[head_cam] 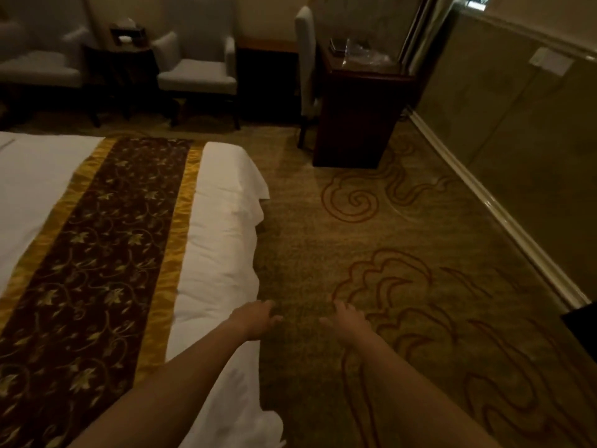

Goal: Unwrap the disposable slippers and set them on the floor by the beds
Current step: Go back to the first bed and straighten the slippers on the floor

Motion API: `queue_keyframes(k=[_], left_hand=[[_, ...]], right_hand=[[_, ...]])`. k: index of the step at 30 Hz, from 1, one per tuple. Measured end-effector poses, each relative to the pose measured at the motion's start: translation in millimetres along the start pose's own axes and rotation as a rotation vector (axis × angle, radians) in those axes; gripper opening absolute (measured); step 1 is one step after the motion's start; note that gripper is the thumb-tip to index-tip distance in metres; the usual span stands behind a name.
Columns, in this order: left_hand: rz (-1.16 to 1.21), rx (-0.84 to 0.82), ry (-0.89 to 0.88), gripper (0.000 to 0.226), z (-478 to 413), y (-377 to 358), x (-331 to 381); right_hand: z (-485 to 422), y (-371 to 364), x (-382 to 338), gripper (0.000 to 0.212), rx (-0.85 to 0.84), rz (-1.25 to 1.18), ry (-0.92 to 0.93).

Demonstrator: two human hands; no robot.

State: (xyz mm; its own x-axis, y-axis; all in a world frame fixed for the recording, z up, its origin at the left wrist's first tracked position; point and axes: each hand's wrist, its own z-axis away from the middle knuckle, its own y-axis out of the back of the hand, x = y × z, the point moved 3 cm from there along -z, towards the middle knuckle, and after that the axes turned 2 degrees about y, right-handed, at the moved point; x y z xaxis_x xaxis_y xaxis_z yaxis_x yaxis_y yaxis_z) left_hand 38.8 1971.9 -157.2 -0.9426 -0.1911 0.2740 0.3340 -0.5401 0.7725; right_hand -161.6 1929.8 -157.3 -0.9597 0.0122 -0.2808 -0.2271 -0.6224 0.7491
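No slippers show in this view. Both my bare arms reach forward over the patterned carpet [371,240] at the foot of the bed. My left hand [255,318] hovers at the edge of the white bedding [219,240], fingers loosely curled with nothing in them. My right hand [347,320] is a short way to its right above the carpet, fingers spread and empty. The bed carries a brown and gold runner [97,253] across its foot.
A dark wooden desk [352,114] with clear plastic wrap [368,54] on top stands ahead right, a grey chair [305,59] beside it. Two grey armchairs [197,76] flank a small dark side table [124,69] at the back. A wall with a white baseboard [504,218] runs along the right.
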Motion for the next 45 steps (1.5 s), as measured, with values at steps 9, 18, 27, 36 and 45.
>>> queue_keyframes(k=[9, 18, 27, 36, 45], left_hand=[[-0.003, -0.12, 0.015, 0.048, -158.9, 76.6, 52.0], [0.031, 0.012, 0.017, 0.043, -327.2, 224.1, 90.5], [-0.002, 0.011, 0.075, 0.044, -492.7, 330.9, 106.7], [0.18, 0.076, 0.277, 0.044, -624.1, 433.9, 91.2], [0.275, 0.07, 0.413, 0.051, -743.6, 518.9, 25.7]], right_hand=[[-139.5, 97.2, 44.2, 0.064, -0.006, -0.017, 0.009], [-299.9, 248.3, 37.5, 0.064, 0.03, -0.007, 0.009], [-479.9, 383.2, 1.7, 0.066, 0.036, 0.079, 0.171], [-660.4, 503.8, -72.9, 0.064, -0.042, 0.212, 0.352], [-817.9, 566.8, -169.6, 0.068, -0.155, 0.313, 0.411]])
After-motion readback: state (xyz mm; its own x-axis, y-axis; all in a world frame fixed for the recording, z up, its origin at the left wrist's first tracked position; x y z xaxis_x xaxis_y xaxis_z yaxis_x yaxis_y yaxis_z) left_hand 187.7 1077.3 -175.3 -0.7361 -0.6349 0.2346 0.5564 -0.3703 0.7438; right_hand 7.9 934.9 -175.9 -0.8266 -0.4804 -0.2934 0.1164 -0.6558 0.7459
